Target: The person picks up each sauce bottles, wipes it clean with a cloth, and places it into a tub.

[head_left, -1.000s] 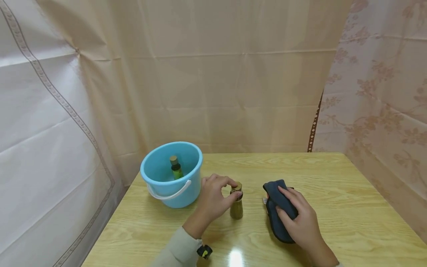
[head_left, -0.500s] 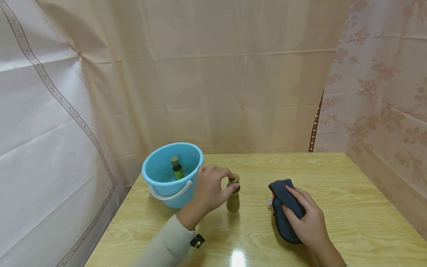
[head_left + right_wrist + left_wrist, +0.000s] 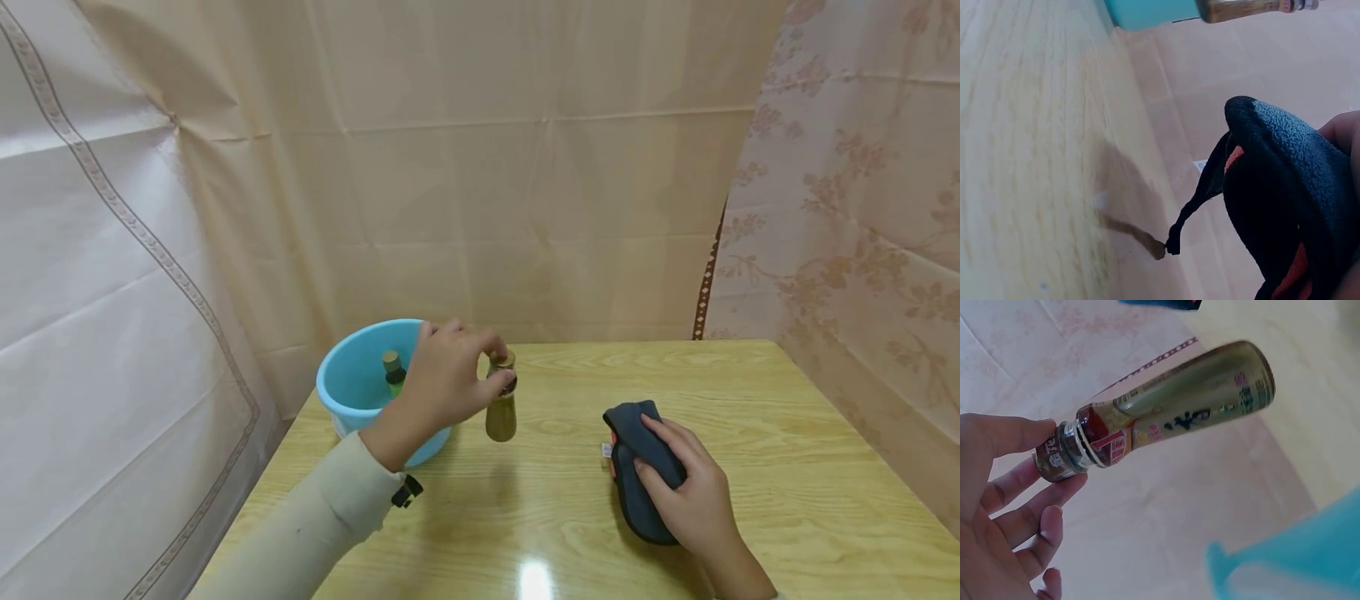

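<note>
My left hand (image 3: 450, 379) pinches the capped neck of a small glass bottle (image 3: 501, 417) between thumb and fingers. The bottle hangs upright above the table, right of the blue bucket (image 3: 345, 398). In the left wrist view the bottle (image 3: 1200, 390) shows printed writing, a red neck label and yellowish-brown contents. A second bottle (image 3: 392, 364) with a gold cap stands inside the bucket, partly hidden by my left hand. On the right, my right hand (image 3: 690, 492) grips a folded dark blue fleecy cloth item (image 3: 637, 492). Its black edging and red inside (image 3: 1291, 272) show in the right wrist view.
The wooden table (image 3: 570, 533) ends at a beige curtain (image 3: 525, 208) behind. More curtains hang along the left and right sides. A small white tag (image 3: 606, 450) sticks out from the cloth item's left side.
My left hand has raised the bottle off the table and carried it left toward the bucket, now covering part of its rim. My right hand and the cloth item shifted slightly right, then stayed.
</note>
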A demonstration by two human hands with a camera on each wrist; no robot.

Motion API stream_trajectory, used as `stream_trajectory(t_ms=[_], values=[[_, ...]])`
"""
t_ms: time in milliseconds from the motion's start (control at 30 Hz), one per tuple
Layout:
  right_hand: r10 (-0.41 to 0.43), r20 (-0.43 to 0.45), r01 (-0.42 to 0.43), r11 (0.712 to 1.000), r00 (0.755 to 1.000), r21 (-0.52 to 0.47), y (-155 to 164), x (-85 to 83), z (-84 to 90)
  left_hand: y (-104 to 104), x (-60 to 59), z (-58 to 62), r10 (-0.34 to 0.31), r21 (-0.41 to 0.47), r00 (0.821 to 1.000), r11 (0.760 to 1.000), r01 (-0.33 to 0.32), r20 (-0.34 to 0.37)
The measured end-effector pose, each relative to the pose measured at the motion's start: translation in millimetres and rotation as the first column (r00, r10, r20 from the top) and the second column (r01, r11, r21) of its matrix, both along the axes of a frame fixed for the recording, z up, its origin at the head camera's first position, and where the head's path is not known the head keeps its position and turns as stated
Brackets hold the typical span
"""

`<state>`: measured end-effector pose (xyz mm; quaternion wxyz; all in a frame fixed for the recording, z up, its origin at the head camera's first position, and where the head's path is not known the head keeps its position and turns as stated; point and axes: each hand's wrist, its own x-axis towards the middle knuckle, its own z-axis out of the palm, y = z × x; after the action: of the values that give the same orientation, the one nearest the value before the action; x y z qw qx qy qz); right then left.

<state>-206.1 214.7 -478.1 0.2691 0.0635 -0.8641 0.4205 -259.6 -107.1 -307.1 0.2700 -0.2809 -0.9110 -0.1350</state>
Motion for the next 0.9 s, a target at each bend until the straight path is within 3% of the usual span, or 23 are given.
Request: stream_trajectory(t_ms=[267, 467, 733, 900], values=[[0.011, -0.004, -0.011, 1.0, 1.0, 0.001, -1, 1.2, 0.5, -14, -7.8, 53.6, 0.056, -0.032, 0.981, 0.998, -0.051, 0.188], [0.021, -0.017, -0.021, 1.0, 1.0, 0.004, -2, 0.5, 0.0, -31, -16.4, 88.6, 0.081, -0.064, 0.945, 0.996, -0.064, 0.316], [0.024, -0.046, -0.023, 1.0, 0.999, 0.012, -4, -0.4, -1.6, -53, -30.2, 116.7, 0.125, -0.012, 0.902, 0.991, -0.132, 0.413], [0.023, -0.055, -0.022, 1.0, 0.998, 0.016, -4, 0.0, -0.9, -62, -38.8, 130.7, 0.176, -0.091, 0.901, 0.984, -0.152, 0.396]])
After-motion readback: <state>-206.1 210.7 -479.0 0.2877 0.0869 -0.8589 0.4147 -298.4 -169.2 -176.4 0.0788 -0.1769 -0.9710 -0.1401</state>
